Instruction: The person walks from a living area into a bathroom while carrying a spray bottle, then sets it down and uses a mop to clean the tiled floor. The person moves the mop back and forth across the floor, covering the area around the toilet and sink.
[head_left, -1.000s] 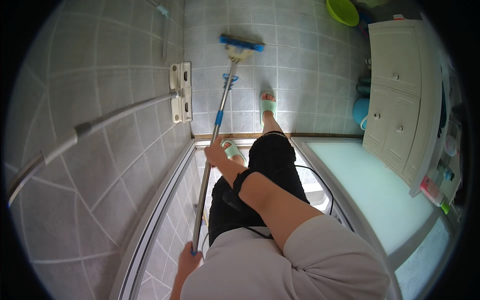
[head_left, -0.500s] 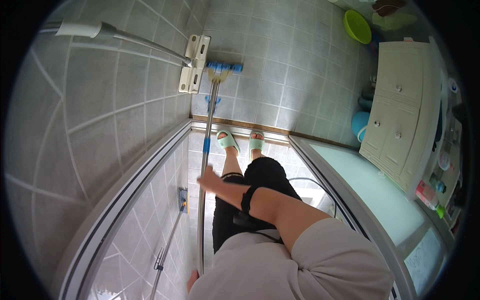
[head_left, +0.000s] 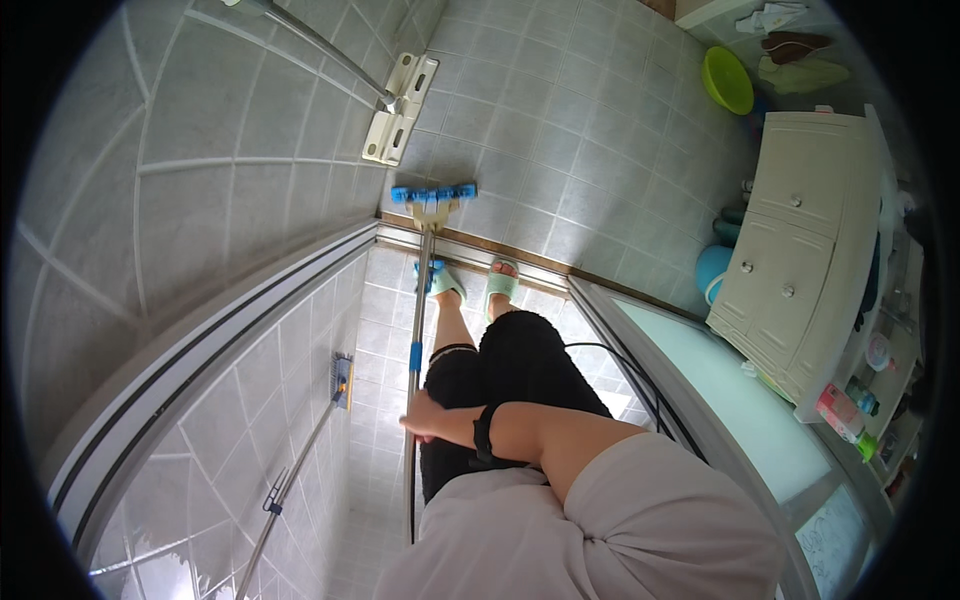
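The person's right hand point(head_left: 425, 418) is clenched round the mop handle point(head_left: 419, 310) abt midway; the left hand isn't in view, so its grip can't be told. The blue mop head point(head_left: 433, 195) sits on the grey tiled floor point(head_left: 560, 130) just beyond the brown threshold strip point(head_left: 470, 250), w/ the feet in green slippers point(head_left: 470, 280) just inside it and the glass shower wall point(head_left: 230, 400) close on the left. Risk, judging from this: a one-handed hold on a long pole gives weak control, so the head could catch on the threshold or swing into the glass or the white wall bracket point(head_left: 398, 108), and wet tile under slippers could mean a slip.
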